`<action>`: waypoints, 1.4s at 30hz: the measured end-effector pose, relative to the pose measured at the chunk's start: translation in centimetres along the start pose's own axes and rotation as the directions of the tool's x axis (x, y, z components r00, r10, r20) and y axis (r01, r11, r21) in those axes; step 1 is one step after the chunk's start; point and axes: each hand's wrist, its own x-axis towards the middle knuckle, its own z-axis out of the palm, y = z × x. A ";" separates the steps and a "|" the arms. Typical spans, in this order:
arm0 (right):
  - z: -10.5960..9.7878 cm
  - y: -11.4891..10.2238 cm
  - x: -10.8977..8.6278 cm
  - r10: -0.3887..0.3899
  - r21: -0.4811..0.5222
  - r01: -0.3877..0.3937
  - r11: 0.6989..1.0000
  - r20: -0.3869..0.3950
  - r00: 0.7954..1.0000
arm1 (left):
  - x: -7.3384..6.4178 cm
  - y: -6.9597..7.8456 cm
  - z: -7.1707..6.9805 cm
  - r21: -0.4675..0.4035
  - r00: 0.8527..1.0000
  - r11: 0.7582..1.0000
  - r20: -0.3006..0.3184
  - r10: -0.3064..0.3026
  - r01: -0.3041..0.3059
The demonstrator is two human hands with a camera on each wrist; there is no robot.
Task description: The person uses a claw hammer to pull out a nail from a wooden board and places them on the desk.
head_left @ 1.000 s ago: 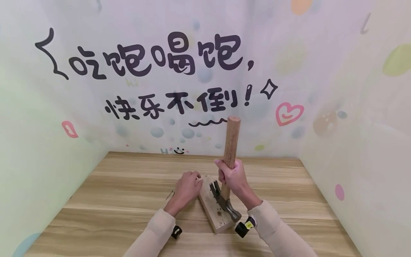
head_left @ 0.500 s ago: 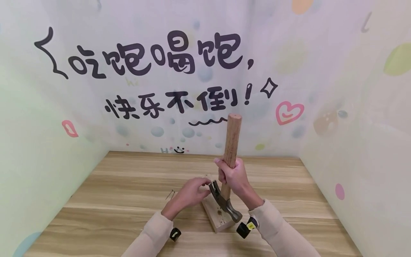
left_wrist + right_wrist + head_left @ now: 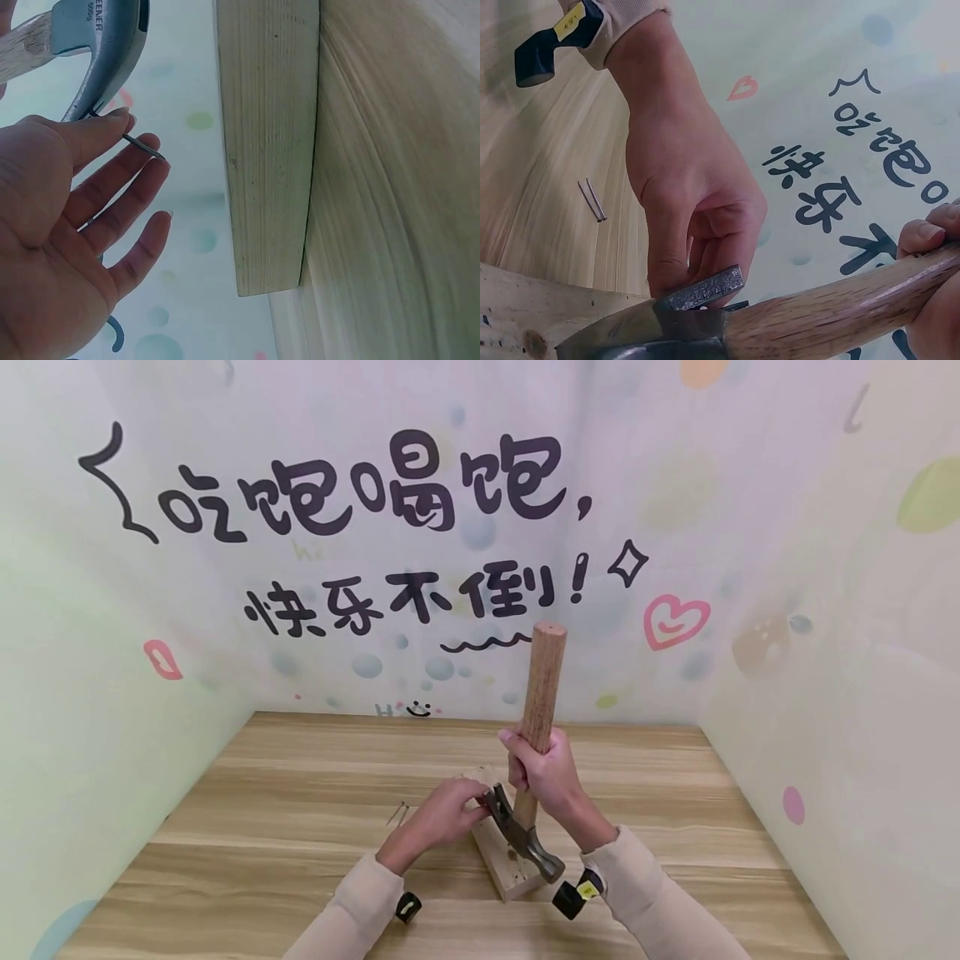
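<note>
My right hand [image 3: 547, 772] grips the wooden handle of a claw hammer [image 3: 544, 685], handle end up and metal head low over the wooden block [image 3: 497, 860]. Close by the claw, my left hand [image 3: 442, 810] pinches a nail [image 3: 144, 147] between thumb and forefinger; its shank shows in the left wrist view, the other fingers spread loosely. In the right wrist view, the left fingertips are partly hidden behind the hammer head [image 3: 697, 319]. The block lies flat on the table, with dark marks on its top.
Two loose nails [image 3: 592, 201] lie on the wood-grain table [image 3: 315, 777], left of the block. A wall [image 3: 337, 668] with black lettering stands behind the table, and pale side walls rise left and right. Each wrist carries a black strapped-on camera [image 3: 576, 893].
My left hand has left the block's far left edge and moved right and slightly nearer, up to the hammer's claw. The hammer and right hand have barely moved.
</note>
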 end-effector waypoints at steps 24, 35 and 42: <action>0.0 1.4 -0.3 0.026 0.017 -0.026 1.000 0.031 0.999 | -1.0 -1.4 -0.8 -0.022 0.983 0.985 -0.061 -0.175 0.174; -0.3 2.2 -0.4 0.050 0.021 -0.051 0.998 0.026 0.998 | -2.9 -3.4 -2.4 -0.006 0.918 0.925 -0.124 -0.377 0.379; -0.1 2.5 -0.4 0.084 0.033 -0.085 0.996 0.044 0.996 | -4.6 -4.6 -3.5 0.020 0.849 0.856 -0.142 -0.510 0.517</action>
